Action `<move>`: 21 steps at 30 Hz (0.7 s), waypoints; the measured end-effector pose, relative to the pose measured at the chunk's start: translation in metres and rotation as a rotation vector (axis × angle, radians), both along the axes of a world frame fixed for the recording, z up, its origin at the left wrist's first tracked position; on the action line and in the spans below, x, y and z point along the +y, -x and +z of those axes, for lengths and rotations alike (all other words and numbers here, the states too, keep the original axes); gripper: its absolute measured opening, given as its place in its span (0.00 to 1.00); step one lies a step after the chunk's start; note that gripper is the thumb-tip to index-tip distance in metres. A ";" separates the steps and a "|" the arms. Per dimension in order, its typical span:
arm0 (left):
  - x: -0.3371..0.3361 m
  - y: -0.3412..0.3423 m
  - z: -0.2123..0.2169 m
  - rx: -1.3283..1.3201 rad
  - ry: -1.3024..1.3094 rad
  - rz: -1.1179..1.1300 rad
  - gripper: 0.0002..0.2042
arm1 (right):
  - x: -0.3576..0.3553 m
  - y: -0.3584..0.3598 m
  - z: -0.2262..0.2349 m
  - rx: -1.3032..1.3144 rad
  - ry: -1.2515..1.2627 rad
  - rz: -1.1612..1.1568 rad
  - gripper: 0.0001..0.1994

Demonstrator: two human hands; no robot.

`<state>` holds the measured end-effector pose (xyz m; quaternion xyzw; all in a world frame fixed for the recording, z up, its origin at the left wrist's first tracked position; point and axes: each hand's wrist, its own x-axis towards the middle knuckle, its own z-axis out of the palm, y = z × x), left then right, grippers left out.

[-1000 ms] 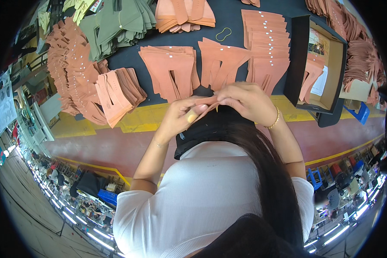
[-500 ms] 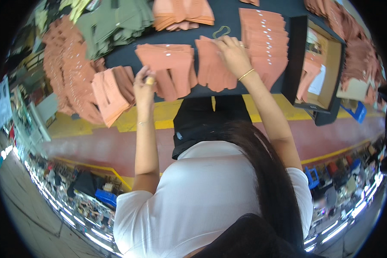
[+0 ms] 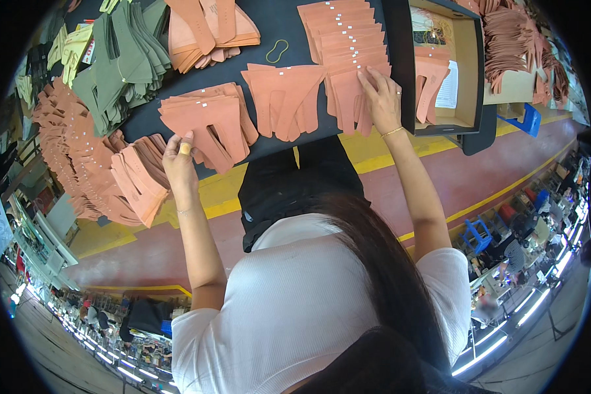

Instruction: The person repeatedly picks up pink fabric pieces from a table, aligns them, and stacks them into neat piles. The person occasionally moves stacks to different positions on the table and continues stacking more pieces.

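Salmon-orange glove-shaped cut pieces, each with a small white label, lie in groups on a dark table. My left hand [image 3: 181, 161] is at the lower left edge of a stack of glove pieces [image 3: 189, 118], a yellow band around one digit. Its fingers are curled together; whatever they pinch is hidden. My right hand [image 3: 381, 98] rests on the right edge of the front piece in an overlapping row of glove pieces [image 3: 340, 41], fingers stretched and apart. Between the hands sits a fanned middle stack of glove pieces [image 3: 285, 92]. Above it lies a thin yellow-green rubber band [image 3: 277, 51].
Right of the row stands an open black box [image 3: 474, 72] holding orange pieces and white paper. Green pieces [image 3: 128, 56] and more orange pieces [image 3: 213, 29] are piled at the back left. A small bundle [image 3: 138, 180] hangs over the front left edge. A blue stool [image 3: 524, 121] stands at right.
My right hand has moved from the middle stack to the overlapping row on the right. My left hand stays by the left stack. The whole view has swung and tilted.
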<state>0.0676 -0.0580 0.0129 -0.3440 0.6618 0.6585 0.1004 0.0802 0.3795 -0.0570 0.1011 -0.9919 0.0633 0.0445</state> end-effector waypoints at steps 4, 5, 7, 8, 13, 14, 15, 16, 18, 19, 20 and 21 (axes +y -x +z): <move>0.011 0.000 0.015 0.058 0.101 -0.103 0.07 | 0.001 0.000 -0.002 0.005 0.088 -0.005 0.21; 0.015 -0.001 0.022 0.062 0.139 -0.149 0.07 | 0.001 0.002 -0.001 -0.019 0.101 -0.006 0.19; 0.024 -0.003 0.036 0.081 0.175 -0.240 0.07 | 0.002 0.007 0.003 -0.055 0.096 0.010 0.16; 0.030 -0.004 0.042 0.095 0.171 -0.285 0.07 | 0.004 0.010 0.005 -0.065 0.078 0.027 0.14; 0.058 -0.014 0.062 0.111 0.122 -0.415 0.08 | 0.005 0.023 0.033 -0.157 0.006 0.108 0.09; 0.062 -0.016 0.064 0.114 0.136 -0.426 0.08 | 0.004 0.022 0.046 -0.183 -0.010 0.135 0.07; 0.069 -0.019 0.065 0.109 0.157 -0.427 0.09 | 0.001 0.021 0.060 -0.284 -0.059 0.136 0.06; 0.073 -0.022 0.067 0.101 0.180 -0.426 0.09 | -0.001 0.019 0.079 -0.401 0.070 0.200 0.04; 0.080 -0.020 0.068 0.077 0.144 -0.469 0.10 | -0.012 0.010 0.120 -0.626 0.245 0.263 0.04; 0.088 -0.022 0.069 0.086 0.129 -0.492 0.10 | -0.023 0.007 0.138 -0.666 0.333 0.293 0.03; 0.096 -0.023 0.069 0.110 0.119 -0.520 0.11 | -0.031 0.008 0.154 -0.746 0.440 0.289 0.03; 0.102 -0.022 0.069 0.105 0.123 -0.575 0.11 | -0.039 0.011 0.166 -0.830 0.548 0.284 0.03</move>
